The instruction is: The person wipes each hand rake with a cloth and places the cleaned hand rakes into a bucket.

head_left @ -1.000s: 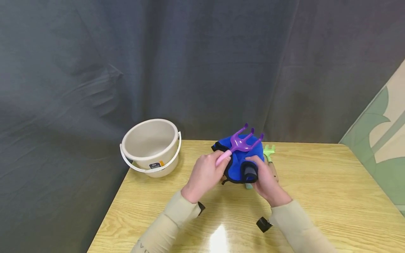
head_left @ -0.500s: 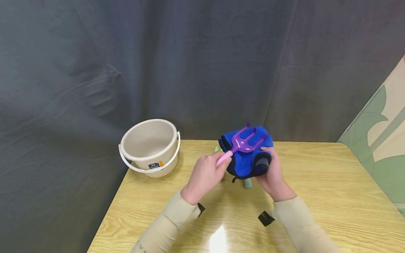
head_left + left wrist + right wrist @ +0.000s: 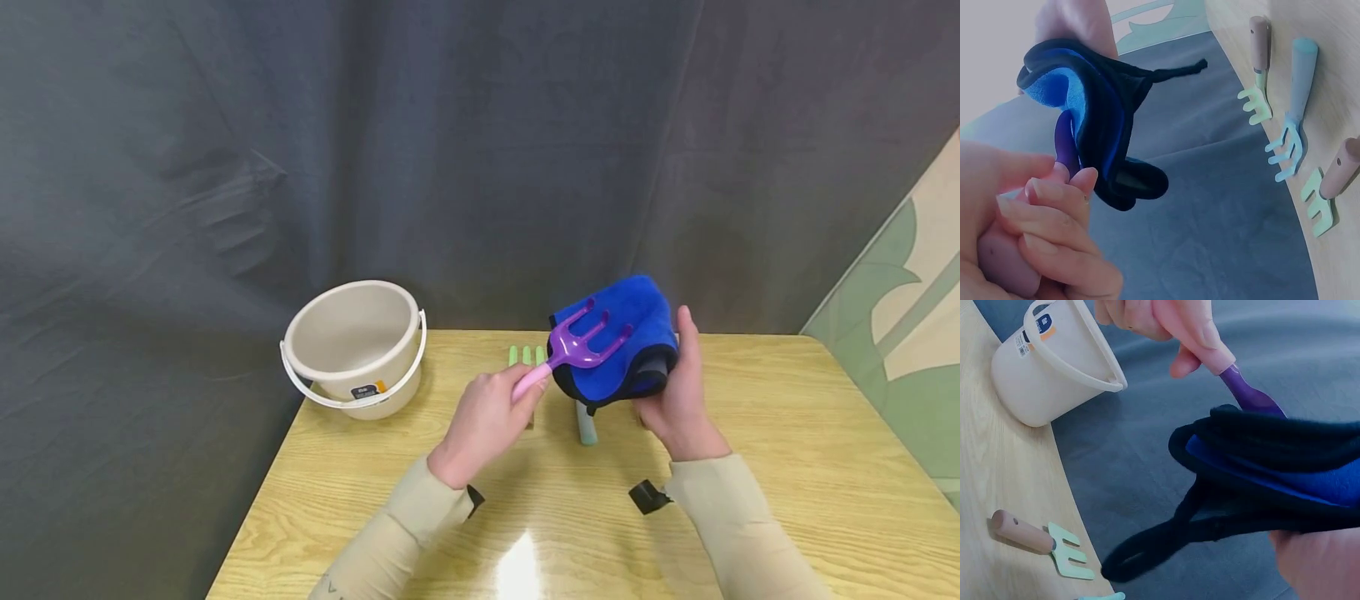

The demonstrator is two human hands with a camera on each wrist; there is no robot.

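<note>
Above the far middle of the wooden table (image 3: 750, 433), I have the left hand (image 3: 483, 421) curled round the pink handle of a purple toy hand fork (image 3: 577, 343), and the right hand (image 3: 678, 400) clamped on a folded blue cloth (image 3: 626, 337), thumb up along its right side. Both are held off the table, with the tines lying against the front face of the cloth.

My worry is the tines. I judge they could snag in the pile or in the black edging, and the black hanging loop (image 3: 1147, 556) dangling under the cloth could catch on a prong if I drag the wrong way. My hold on the handle sits low, near its end, so a hard press from the cloth might twist the fork out of my fingers (image 3: 1054, 215). If either drops, it lands among the small rakes lying below: a green one (image 3: 525, 357), a light blue one (image 3: 1294, 119) and two pale green wooden-handled ones (image 3: 1259, 72).

The fork is glossy plastic with three prongs fanning up and right, and a neck that narrows into the pink grip. The cloth is plush, bright blue, bound in black, folded several layers thick. A cream bucket (image 3: 356, 350) with a white bail stands well apart on the table's left corner.
</note>
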